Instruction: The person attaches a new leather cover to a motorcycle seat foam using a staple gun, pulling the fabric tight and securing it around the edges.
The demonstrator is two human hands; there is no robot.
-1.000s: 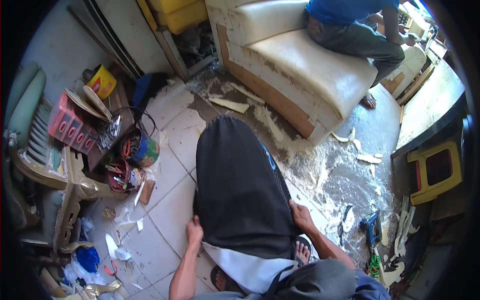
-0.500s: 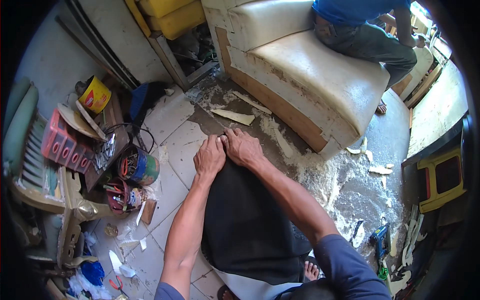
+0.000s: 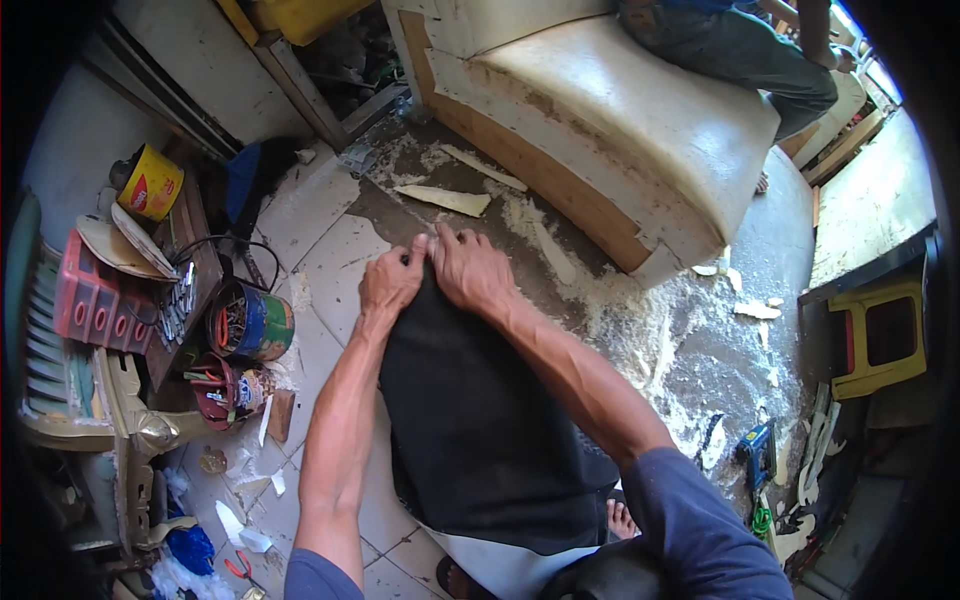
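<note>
A long black fabric cover [image 3: 480, 430], with a pale section at its lower end, lies before me over what looks like a padded piece. My left hand [image 3: 388, 280] is closed on its far, narrow end with curled fingers. Beside it, nearly touching, my right hand [image 3: 472, 268] grips the same end from the right. Both forearms stretch along the cover, and the exact edge under my fingertips is mostly hidden.
A worn cream sofa [image 3: 600, 130] with a seated person [image 3: 730, 60] stands ahead right. On the left are tool tins [image 3: 250, 320], a pink organizer [image 3: 100, 300] and a carved frame [image 3: 150, 430]. A blue nail gun [image 3: 755, 455], yellow stool [image 3: 880, 340] and scraps surround me.
Both hands moved from the cover's lower sides up to its far end and gripped it; since half a second ago they sit slightly higher and further left in view.
</note>
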